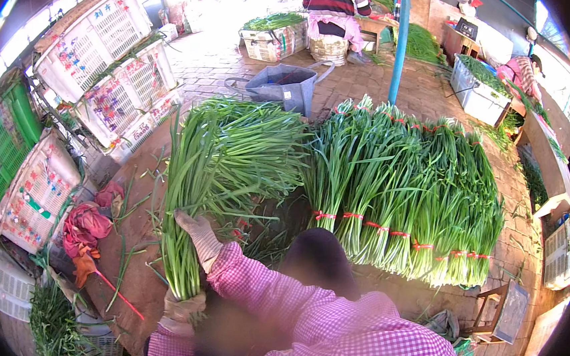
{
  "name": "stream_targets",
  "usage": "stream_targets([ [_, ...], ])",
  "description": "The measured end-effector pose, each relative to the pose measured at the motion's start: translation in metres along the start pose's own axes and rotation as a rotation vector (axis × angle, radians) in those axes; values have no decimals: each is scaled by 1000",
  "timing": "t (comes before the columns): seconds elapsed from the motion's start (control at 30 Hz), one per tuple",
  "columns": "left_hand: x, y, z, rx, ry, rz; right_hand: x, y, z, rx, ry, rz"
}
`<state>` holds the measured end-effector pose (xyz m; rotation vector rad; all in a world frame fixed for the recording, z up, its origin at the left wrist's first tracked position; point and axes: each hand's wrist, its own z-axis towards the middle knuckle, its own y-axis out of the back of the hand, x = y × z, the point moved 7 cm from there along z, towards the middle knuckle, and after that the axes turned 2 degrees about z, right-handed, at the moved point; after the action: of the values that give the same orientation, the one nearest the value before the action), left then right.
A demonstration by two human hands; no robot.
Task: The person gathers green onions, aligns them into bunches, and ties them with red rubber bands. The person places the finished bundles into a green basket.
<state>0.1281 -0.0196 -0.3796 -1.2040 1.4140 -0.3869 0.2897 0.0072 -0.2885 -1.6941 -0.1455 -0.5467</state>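
Note:
A thick bundle of garlic chives [183, 251] stands over the work board, its pale stem ends in my gloved left hand [183, 307], which is closed round them. My gloved right hand [196, 235] lies against the bundle's side higher up; its fingers are partly hidden by the leaves, so its hold is unclear. Just beyond, a large loose pile of chives [257, 145] covers the board. To the right, several bunches of chives [407, 198] tied with red bands lie side by side.
White plastic crates [127, 85] are stacked at the upper left. A grey felt bag [282, 85] stands behind the pile. A blue pole [400, 38] rises beyond the tied bunches. Pink cloth [85, 226] lies on the left. Two other people work farther off; a small stool [509, 311] stands lower right.

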Motion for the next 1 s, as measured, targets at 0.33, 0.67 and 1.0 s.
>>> stream_targets([
  [0.33,-160,-29,-21,-73,-553,361,-51,-14,11,530,-195,-319],
  [0.67,-112,-141,-5,-1029,-524,2730,-33,-12,6,183,23,-260],
  [1.0,-77,-140,-24,-231,-701,1283,18,9,11,220,48,83],
])
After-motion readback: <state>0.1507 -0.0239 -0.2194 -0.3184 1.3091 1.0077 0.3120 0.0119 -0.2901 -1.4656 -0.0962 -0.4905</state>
